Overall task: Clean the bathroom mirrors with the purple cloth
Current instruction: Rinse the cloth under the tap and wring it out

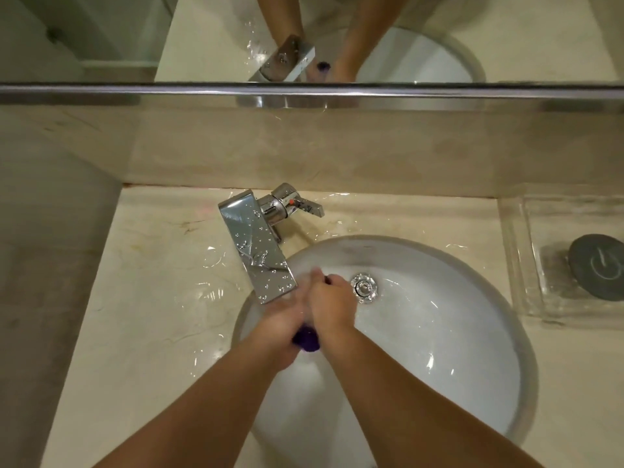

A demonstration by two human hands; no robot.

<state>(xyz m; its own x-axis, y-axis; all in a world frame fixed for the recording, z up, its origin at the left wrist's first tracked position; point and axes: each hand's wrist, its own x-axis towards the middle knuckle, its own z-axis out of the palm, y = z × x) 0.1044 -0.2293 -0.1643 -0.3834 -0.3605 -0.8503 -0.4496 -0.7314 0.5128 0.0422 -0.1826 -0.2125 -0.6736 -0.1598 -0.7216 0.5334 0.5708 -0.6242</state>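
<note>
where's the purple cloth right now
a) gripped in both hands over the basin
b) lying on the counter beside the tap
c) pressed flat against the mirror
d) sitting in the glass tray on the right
a: a bunched bit of the purple cloth pokes out between the left hand and the right hand, which both grip it over the white basin, just below the faucet spout.

Wet, shiny bathroom surfaces: chrome, ceramic, polished stone.
Rectangular chrome faucet [258,251] mirror-glossy, beaded with droplets; round white ceramic basin [439,349] smooth, glossy; beige marble countertop [152,315] polished, wet sheen; purple fuzzy cloth [306,339] at centre frame, soft, matt; clear tray [526,298] at right edge, glass or plastic; dark grey round disc [596,266] on it, matt.
</note>
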